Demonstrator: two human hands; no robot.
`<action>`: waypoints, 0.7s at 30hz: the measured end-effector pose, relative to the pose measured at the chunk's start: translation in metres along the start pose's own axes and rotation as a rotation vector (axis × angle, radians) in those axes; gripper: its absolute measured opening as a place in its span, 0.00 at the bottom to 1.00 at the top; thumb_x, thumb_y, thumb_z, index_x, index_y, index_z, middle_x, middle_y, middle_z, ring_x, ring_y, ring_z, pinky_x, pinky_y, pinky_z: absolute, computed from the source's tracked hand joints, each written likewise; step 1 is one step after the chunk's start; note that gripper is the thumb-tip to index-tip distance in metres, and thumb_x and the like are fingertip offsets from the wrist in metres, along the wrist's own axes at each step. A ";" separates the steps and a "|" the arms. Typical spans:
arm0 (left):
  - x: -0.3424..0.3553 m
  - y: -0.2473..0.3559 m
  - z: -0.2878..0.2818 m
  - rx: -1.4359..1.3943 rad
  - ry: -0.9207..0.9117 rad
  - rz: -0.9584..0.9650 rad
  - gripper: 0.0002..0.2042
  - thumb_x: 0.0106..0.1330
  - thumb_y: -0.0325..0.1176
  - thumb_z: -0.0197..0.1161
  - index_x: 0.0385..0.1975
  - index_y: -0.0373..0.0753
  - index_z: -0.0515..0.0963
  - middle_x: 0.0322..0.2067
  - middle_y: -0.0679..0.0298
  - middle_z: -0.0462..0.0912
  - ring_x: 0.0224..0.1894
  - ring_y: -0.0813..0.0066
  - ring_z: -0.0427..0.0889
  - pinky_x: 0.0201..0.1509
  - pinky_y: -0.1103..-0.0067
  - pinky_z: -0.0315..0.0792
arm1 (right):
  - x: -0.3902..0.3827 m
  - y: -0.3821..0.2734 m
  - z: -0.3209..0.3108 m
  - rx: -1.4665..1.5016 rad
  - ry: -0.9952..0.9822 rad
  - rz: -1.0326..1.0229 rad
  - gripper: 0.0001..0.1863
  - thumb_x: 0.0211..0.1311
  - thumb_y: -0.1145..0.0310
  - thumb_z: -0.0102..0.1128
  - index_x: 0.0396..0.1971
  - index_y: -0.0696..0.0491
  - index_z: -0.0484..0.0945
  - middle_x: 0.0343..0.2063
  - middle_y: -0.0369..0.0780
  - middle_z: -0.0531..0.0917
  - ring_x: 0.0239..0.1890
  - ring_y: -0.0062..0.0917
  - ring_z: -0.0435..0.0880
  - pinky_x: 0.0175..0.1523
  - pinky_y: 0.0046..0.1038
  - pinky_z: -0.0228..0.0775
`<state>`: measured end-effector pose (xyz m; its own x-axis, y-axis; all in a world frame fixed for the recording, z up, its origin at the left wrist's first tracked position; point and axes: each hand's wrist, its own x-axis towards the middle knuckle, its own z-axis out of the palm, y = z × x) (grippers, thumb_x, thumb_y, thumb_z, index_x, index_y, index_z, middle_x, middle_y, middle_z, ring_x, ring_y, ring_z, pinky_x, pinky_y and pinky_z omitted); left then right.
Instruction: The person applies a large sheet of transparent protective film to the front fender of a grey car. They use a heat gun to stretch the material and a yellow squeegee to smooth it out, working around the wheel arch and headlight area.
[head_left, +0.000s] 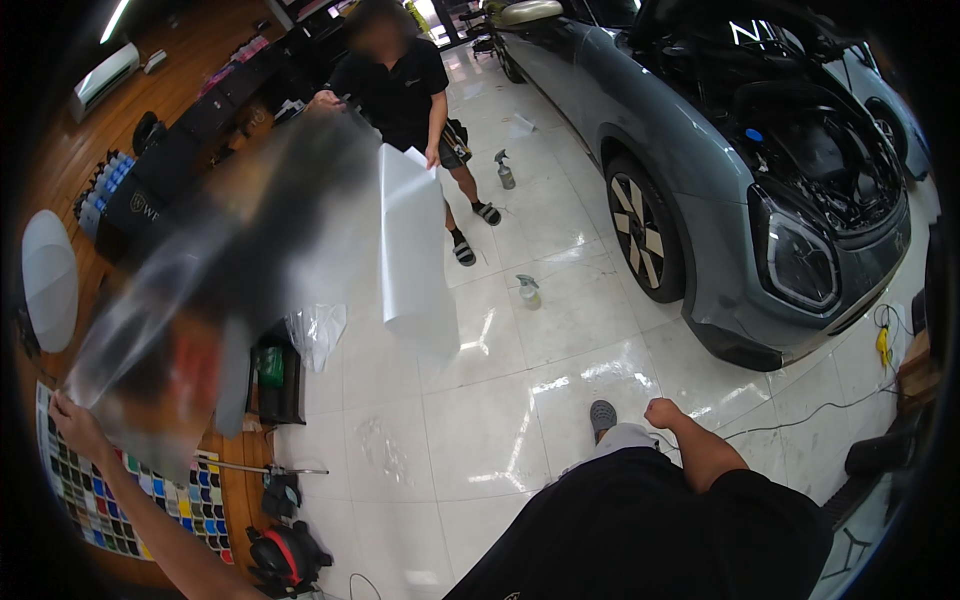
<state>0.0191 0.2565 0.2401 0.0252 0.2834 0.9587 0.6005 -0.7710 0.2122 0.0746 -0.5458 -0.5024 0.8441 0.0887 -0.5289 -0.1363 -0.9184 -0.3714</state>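
A large sheet of clear film (165, 290) stretches across the left side, with a white, opaque part (408, 235) at its far end. At the far left my left hand (78, 422) is closed on the film's near corner, arm reaching out. A co-worker (405, 95) in a black shirt stands opposite and holds the film's far end with both hands. My right hand (662, 412) hangs low in front of my body, curled into a fist, with nothing visible in it. It is apart from the film.
On the right stands a grey-green car (710, 195) with its hood up. Two spray bottles (507, 172) (528, 292) stand on the tiled floor (480, 410). A cable (790, 428) runs behind my right hand. A red-and-black machine (288, 555) and colour samples (205, 510) lie lower left.
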 end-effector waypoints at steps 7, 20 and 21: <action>0.019 0.020 0.023 -0.046 0.009 -0.014 0.22 0.70 0.49 0.41 0.52 0.41 0.73 0.52 0.55 0.75 0.54 0.54 0.73 0.56 0.67 0.65 | -0.020 0.042 0.017 -0.035 -0.061 0.100 0.17 0.51 0.60 0.48 0.27 0.57 0.82 0.37 0.50 0.82 0.42 0.42 0.80 0.50 0.37 0.71; 0.060 0.023 0.056 0.046 0.026 -0.034 0.24 0.69 0.51 0.41 0.53 0.43 0.73 0.53 0.57 0.76 0.55 0.54 0.72 0.57 0.68 0.63 | 0.000 0.034 0.037 0.091 -0.044 0.156 0.17 0.50 0.60 0.51 0.28 0.58 0.81 0.35 0.51 0.82 0.41 0.45 0.80 0.48 0.39 0.72; 0.066 0.013 0.059 0.035 0.036 -0.006 0.24 0.69 0.51 0.41 0.53 0.43 0.73 0.53 0.57 0.76 0.55 0.54 0.72 0.57 0.68 0.63 | 0.004 0.029 0.033 0.092 -0.034 0.140 0.17 0.50 0.60 0.51 0.28 0.58 0.81 0.35 0.51 0.82 0.41 0.45 0.80 0.48 0.39 0.72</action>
<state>0.0756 0.2983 0.2948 -0.0064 0.2667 0.9638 0.6281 -0.7489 0.2114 0.0564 -0.5594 -0.5406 0.7959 -0.0231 -0.6050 -0.2995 -0.8835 -0.3602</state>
